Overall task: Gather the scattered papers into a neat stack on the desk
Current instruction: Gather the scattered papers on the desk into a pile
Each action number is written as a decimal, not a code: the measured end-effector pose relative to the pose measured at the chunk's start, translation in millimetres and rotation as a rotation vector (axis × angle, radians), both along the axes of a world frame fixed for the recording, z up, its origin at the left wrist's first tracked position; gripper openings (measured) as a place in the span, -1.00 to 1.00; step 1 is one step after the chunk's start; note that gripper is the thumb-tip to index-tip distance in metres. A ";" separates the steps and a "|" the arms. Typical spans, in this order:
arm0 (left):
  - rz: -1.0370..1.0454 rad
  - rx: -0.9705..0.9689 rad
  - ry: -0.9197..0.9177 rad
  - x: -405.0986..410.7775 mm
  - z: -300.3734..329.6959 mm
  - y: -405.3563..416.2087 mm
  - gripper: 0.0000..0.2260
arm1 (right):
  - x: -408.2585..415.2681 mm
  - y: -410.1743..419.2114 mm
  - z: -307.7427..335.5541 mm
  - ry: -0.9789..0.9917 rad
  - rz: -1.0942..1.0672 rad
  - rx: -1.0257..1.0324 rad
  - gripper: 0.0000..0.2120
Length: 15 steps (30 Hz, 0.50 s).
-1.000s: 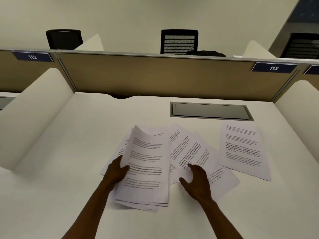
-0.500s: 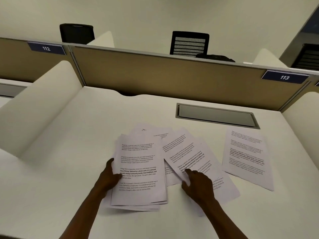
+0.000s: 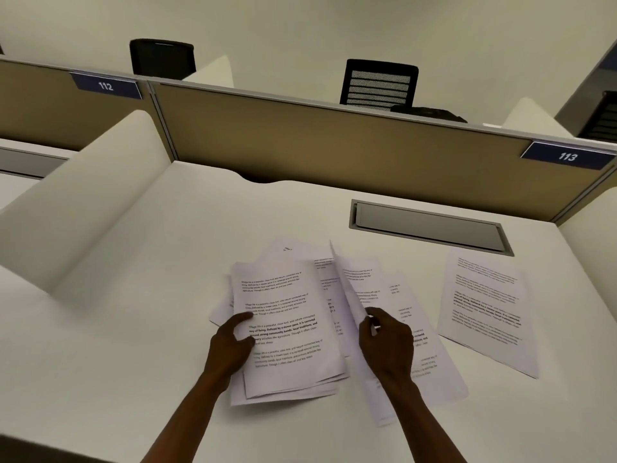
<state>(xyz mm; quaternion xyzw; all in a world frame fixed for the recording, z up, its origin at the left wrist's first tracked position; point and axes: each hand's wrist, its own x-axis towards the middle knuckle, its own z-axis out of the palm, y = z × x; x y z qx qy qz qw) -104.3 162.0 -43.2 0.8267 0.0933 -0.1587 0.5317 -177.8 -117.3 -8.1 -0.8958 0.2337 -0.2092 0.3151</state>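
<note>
A rough stack of printed sheets (image 3: 287, 325) lies on the white desk (image 3: 133, 329) in front of me. My left hand (image 3: 230, 345) grips the stack's left edge, thumb on the top page. My right hand (image 3: 387, 342) pinches one sheet (image 3: 347, 295) and holds it tilted up on edge, just right of the stack. Under that hand more loose sheets (image 3: 424, 355) lie fanned out. One single sheet (image 3: 484, 305) rests apart at the right.
A grey cable hatch (image 3: 430, 225) is set into the desk behind the papers. Tan partition panels (image 3: 334, 148) with number tags 112 and 113 close the back. White curved side dividers (image 3: 83, 202) flank the desk. Black chairs stand beyond.
The left hand's stack was lowered flat onto the desk. My right hand went from resting flat on the fanned sheets to pinching one and lifting it on edge.
</note>
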 end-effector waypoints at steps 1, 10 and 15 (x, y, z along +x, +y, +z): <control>0.017 -0.011 0.000 -1.4 -0.9 -0.9 -0.52 | 2.1 7.9 4.0 -0.033 0.007 0.025 -0.80; 0.108 -0.122 0.064 -9.7 -3.6 -9.6 -0.65 | 13.9 114.5 -14.9 0.033 0.500 -0.046 -0.65; 0.090 -0.077 0.032 -5.1 -2.3 -11.3 -0.69 | 16.5 132.9 -28.7 0.169 0.688 -0.049 -0.63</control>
